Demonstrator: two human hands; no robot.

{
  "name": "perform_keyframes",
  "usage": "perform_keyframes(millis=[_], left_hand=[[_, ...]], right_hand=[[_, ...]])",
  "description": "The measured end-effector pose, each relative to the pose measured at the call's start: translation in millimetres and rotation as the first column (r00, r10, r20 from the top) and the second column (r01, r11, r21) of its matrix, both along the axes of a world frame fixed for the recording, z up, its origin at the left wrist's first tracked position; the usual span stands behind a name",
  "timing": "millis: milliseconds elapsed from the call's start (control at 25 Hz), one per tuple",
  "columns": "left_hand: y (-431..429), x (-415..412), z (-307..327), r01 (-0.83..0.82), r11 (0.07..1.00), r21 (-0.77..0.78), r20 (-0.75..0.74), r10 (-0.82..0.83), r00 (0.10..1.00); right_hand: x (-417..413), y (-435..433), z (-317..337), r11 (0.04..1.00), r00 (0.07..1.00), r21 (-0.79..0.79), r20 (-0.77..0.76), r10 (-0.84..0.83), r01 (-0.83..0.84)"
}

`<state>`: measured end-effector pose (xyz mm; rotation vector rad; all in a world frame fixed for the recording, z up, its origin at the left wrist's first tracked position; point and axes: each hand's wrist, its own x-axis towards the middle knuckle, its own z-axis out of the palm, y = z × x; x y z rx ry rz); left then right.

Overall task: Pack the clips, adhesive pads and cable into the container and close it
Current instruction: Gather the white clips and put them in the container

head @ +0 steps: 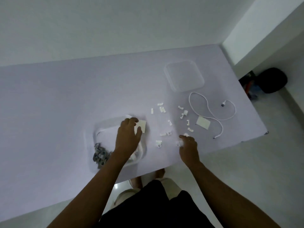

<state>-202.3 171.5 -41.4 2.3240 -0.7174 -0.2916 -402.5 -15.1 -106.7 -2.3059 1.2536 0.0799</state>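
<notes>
A clear plastic container (92,137) sits on the table in front of me, with dark clips (99,156) in its near left corner. Over its far right corner my left hand (127,135) pinches a white adhesive pad sheet (142,125). My right hand (188,145) is down on the table to the right, fingers curled around a small white clip (179,143). Several white clips (162,109) lie scattered between the hands and further out. A second pad sheet (203,122) and a white cable (212,111) lie at the right. The clear lid (184,76) rests beyond them.
The table (57,99) is pale lilac, and its right edge runs close to the cable. White walls stand behind it. A dark bag (273,80) sits on the floor at the far right. My legs and feet show below the near edge.
</notes>
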Motion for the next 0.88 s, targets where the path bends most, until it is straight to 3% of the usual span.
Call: perform_keyframes(millis=[160,320,480,640,800,880], left_hand=[[-52,-44,-11,0.299,0.952,0.06,-0.071,-0.295,0.953],[-65,-64,-46,0.444,0.82,0.361,-0.241,-0.378,0.894],[-72,-79,-71,0.379,0.795,0.474,-0.297,-0.261,0.919],[-81,-86,-78,0.319,0.819,0.478,-0.248,-0.223,0.943],[-94,-89,-77,0.266,0.875,0.406,-0.285,-0.155,0.946],[-103,-87,-74,0.197,0.93,0.312,-0.348,-0.082,0.934]], right_hand=[[-16,-13,-14,0.999,0.999,0.047,0.032,0.002,-0.003],[-13,-13,-24,0.989,0.991,0.113,0.091,-0.103,0.093],[-18,-19,-26,0.996,0.986,0.077,0.158,-0.056,0.045],[-17,-22,-24,0.979,0.988,0.19,0.146,0.045,-0.073],[-14,-26,-34,0.975,0.971,0.081,0.139,0.195,-0.207],[-11,-29,-34,0.974,0.968,0.108,0.175,0.179,-0.2]])
